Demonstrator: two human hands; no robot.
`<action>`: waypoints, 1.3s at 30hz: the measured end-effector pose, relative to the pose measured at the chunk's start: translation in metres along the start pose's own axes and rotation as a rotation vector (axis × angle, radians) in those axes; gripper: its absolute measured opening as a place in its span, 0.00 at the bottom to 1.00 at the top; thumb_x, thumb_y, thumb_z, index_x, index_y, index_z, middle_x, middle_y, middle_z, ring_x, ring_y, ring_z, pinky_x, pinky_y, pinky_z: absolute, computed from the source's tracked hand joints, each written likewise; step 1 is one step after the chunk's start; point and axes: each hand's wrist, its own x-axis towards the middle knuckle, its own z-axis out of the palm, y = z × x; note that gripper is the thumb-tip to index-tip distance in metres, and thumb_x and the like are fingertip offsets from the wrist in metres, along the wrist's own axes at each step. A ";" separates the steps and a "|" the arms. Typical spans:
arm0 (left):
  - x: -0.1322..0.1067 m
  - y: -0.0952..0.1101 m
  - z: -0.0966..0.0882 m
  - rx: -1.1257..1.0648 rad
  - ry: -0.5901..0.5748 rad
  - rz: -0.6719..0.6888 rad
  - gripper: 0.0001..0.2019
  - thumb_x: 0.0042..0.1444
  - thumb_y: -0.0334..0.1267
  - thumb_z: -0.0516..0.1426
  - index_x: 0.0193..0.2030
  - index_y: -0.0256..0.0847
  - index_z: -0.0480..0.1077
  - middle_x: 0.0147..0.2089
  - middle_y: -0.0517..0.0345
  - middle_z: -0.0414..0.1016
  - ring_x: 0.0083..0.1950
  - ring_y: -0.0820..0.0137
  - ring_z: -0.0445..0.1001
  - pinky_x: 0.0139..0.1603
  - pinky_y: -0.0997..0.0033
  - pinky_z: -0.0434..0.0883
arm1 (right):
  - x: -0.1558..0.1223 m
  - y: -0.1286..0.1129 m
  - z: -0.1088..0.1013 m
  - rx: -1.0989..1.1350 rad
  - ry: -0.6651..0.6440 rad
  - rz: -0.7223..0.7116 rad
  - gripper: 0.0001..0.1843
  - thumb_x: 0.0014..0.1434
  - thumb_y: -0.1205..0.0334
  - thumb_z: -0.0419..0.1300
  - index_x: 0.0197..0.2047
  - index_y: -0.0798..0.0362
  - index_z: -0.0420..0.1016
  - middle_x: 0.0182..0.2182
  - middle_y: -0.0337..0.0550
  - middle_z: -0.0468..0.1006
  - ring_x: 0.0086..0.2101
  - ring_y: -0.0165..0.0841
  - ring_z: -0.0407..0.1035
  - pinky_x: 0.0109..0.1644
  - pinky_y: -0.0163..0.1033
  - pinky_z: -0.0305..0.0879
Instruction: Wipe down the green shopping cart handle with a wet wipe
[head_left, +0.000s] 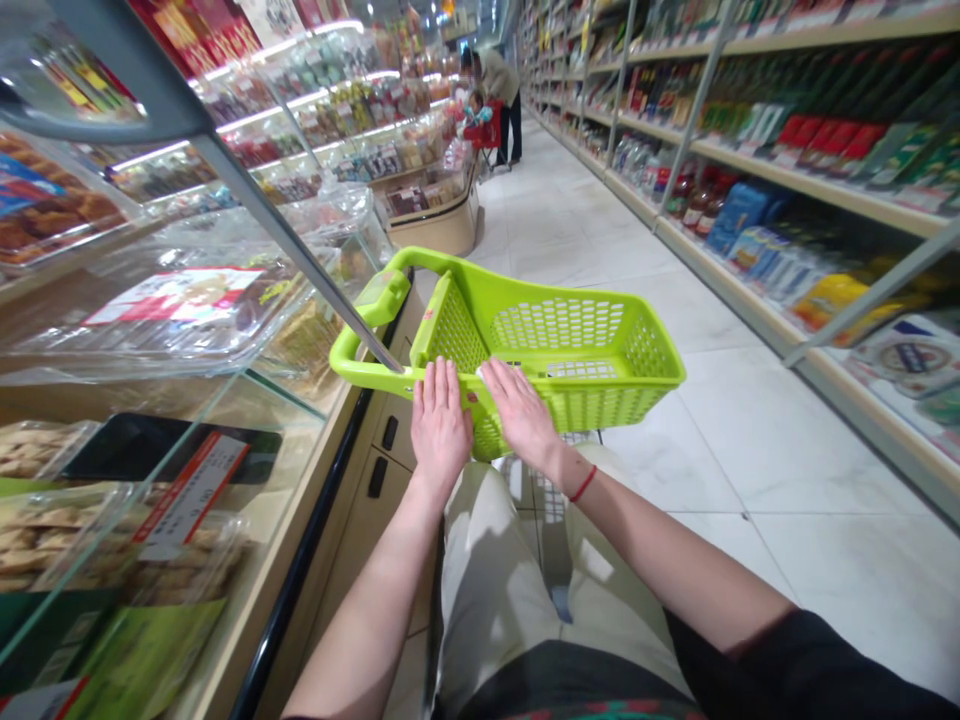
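A lime-green plastic shopping basket (pixel 592 345) stands in front of me in a store aisle, its handle (pixel 375 300) toward the left. My left hand (pixel 439 425) lies flat on the near rim of the basket, fingers stretched out and together. My right hand (pixel 521 410) rests beside it on the same rim, palm down, fingers extended, with a red band on the wrist. Neither hand holds anything. The basket looks empty.
A glass display counter (pixel 187 330) with packaged pastries runs along the left, close to the basket. Stocked shelves (pixel 787 190) line the right side. A white tiled floor (pixel 720 440) stretches ahead. A person with a red cart (pixel 491 125) stands far down the aisle.
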 end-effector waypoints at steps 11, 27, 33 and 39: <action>0.001 0.022 0.000 -0.032 -0.036 0.003 0.38 0.58 0.34 0.52 0.73 0.27 0.42 0.76 0.38 0.46 0.77 0.55 0.42 0.76 0.49 0.44 | -0.035 0.044 -0.002 -0.067 0.129 0.263 0.38 0.58 0.79 0.43 0.72 0.61 0.51 0.69 0.60 0.57 0.70 0.40 0.44 0.72 0.58 0.47; 0.000 0.037 0.016 -0.059 -0.096 0.106 0.37 0.58 0.29 0.49 0.74 0.29 0.41 0.76 0.43 0.45 0.77 0.59 0.42 0.76 0.52 0.46 | -0.057 0.074 -0.017 -0.236 0.133 0.153 0.32 0.62 0.76 0.42 0.70 0.63 0.56 0.67 0.62 0.61 0.68 0.42 0.51 0.70 0.57 0.51; 0.002 0.045 0.014 -0.066 -0.128 0.058 0.38 0.57 0.29 0.50 0.73 0.25 0.42 0.76 0.40 0.44 0.77 0.58 0.41 0.77 0.53 0.43 | -0.086 0.115 -0.042 -0.366 0.205 0.385 0.33 0.61 0.76 0.44 0.70 0.66 0.55 0.66 0.66 0.61 0.68 0.45 0.51 0.69 0.59 0.51; 0.008 0.078 0.015 -0.077 -0.198 0.121 0.36 0.59 0.31 0.50 0.73 0.25 0.44 0.76 0.40 0.45 0.77 0.56 0.42 0.76 0.52 0.44 | -0.057 0.080 -0.022 -0.247 0.161 0.369 0.35 0.57 0.78 0.44 0.69 0.66 0.57 0.67 0.66 0.60 0.69 0.44 0.49 0.70 0.59 0.50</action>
